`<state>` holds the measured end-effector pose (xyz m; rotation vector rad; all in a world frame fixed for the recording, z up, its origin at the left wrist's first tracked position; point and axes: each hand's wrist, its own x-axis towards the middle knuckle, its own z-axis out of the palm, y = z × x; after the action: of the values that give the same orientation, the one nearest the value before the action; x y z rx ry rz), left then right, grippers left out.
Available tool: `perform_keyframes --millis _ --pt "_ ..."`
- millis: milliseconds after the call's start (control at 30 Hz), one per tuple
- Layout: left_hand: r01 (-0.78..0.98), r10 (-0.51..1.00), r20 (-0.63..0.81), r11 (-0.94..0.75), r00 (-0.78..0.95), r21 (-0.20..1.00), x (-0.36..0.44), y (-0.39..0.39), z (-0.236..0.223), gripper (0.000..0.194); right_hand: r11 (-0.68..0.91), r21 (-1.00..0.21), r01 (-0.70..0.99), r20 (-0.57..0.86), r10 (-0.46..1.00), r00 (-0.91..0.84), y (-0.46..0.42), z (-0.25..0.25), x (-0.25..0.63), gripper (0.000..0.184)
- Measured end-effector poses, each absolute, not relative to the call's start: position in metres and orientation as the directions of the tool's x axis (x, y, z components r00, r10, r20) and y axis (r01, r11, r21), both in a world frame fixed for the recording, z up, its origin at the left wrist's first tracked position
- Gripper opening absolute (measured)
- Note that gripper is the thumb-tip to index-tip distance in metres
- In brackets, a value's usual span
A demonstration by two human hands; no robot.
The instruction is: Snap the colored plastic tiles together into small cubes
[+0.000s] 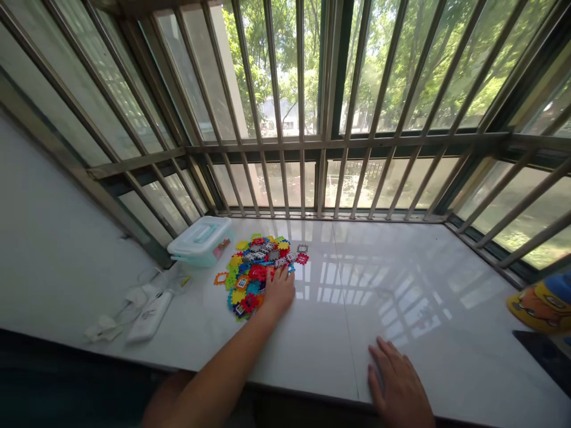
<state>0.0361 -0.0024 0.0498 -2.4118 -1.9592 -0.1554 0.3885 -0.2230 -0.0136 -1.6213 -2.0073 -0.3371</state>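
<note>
A heap of colourful plastic gear-shaped pieces (pixel 257 272) lies on the white sill, in red, yellow, green, blue, orange and grey. My left hand (pixel 280 291) rests at the heap's right edge, fingers stretched out and touching the pieces there; nothing shows gripped in it. A grey square piece (pixel 303 248) and a red piece (pixel 302 259) lie just beyond its fingertips, while an orange frame-like piece (pixel 220 278) sits at the left side. My right hand (pixel 399 383) lies near the front edge, fingers extended and apart, holding nothing.
Behind the heap stands a lidded light-green plastic box (pixel 200 241) by the window bars. To the left are a white power strip (pixel 150 315) and cables. A yellow and blue object (pixel 542 303) and a dark flat object (pixel 546 356) lie at the right edge.
</note>
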Motion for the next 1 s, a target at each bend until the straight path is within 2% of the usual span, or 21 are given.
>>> perform_keyframes --millis 167,300,367,467,567,700,833,1000 --pt "0.969 0.95 0.203 -0.247 0.239 0.016 -0.009 -0.011 0.049 0.053 0.245 -0.125 0.962 0.547 0.825 -0.139 -0.223 -0.012 0.388 0.043" --pt "0.984 0.959 0.227 -0.177 0.172 0.002 -0.02 -0.009 0.052 0.049 0.231 -0.127 0.965 0.54 0.832 -0.128 -0.223 -0.013 0.387 0.042" --pt "0.986 0.955 0.254 -0.162 0.15 0.026 -0.007 -0.003 0.055 0.049 0.226 -0.128 0.966 0.541 0.832 -0.123 -0.223 -0.015 0.387 0.043" --pt "0.959 0.933 0.263 -0.273 0.246 0.073 0.034 0.018 0.058 0.055 0.225 -0.124 0.966 0.551 0.826 -0.122 -0.222 -0.02 0.39 0.043" --pt "0.928 0.933 0.158 -0.346 0.324 0.136 0.084 0.049 0.057 0.064 0.263 -0.067 0.962 0.568 0.803 -0.18 -0.219 -0.027 0.399 0.044" --pt "0.922 0.943 0.122 -0.329 0.31 0.201 0.129 0.09 0.052 0.066 0.307 0.02 0.951 0.567 0.78 -0.264 -0.215 -0.035 0.41 0.046" --pt "0.937 0.967 0.119 -0.248 0.225 0.245 0.123 0.11 0.043 0.064 0.25 -0.044 0.967 0.572 0.8 -0.181 -0.215 -0.037 0.404 0.045" --pt "0.947 0.973 0.162 -0.202 0.165 0.248 0.065 0.109 0.037 0.06 0.239 -0.093 0.967 0.573 0.807 -0.145 -0.218 -0.035 0.399 0.047"
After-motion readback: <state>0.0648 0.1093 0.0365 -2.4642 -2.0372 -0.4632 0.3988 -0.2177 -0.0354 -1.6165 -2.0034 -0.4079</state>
